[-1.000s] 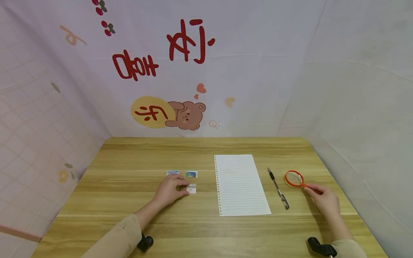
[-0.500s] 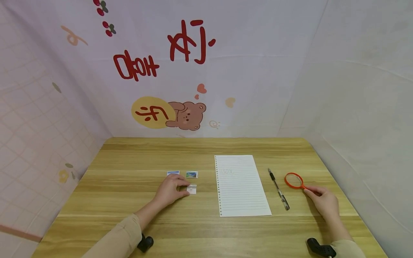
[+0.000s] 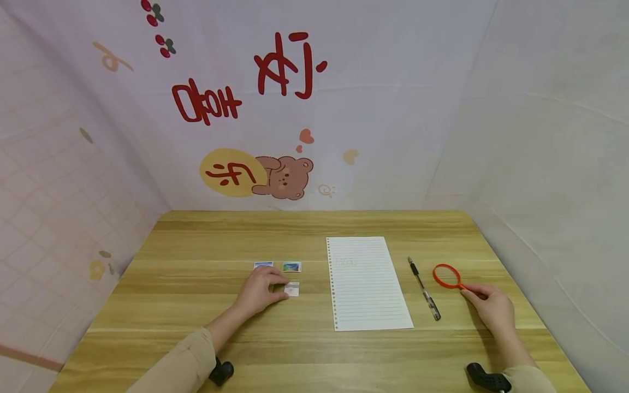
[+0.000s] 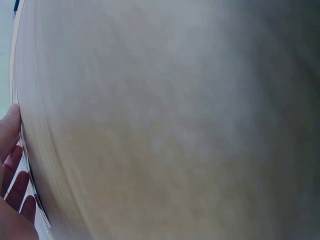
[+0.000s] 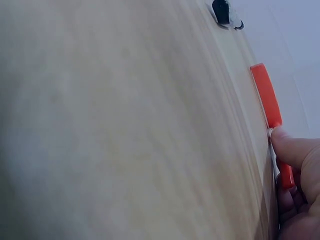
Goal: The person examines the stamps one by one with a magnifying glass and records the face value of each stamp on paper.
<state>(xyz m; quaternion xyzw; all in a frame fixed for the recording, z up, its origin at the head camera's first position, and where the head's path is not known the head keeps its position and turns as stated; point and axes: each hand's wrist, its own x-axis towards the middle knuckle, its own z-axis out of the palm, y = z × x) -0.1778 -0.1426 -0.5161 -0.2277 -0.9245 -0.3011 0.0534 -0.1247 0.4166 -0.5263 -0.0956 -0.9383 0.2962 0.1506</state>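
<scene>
In the head view my left hand [image 3: 259, 290] reaches to a small white-and-grey stamp-like card [image 3: 292, 290] on the table, thumb and forefinger at its left corners. Two small picture stamps lie just beyond: a blue one [image 3: 263, 265], partly behind the hand, and a green-and-blue one [image 3: 292, 267]. At the right, my right hand [image 3: 491, 308] grips the handle of a red-rimmed magnifying glass [image 3: 460, 285], its ring toward the pen. The right wrist view shows thumb and fingers round the red handle [image 5: 286, 175], the ring seen edge-on low over the table.
Between the hands lies a lined, hole-punched paper sheet [image 3: 368, 300] with faint writing near its top. A black-and-clear pen [image 3: 423, 289] lies to its right. Printed cloth [image 3: 388, 164] hangs behind the wooden table [image 3: 314, 355] and along its sides.
The magnifying glass and right hand have shifted very slightly left, and the ring is tilted a little differently. The left hand and the small card have stayed in place.
</scene>
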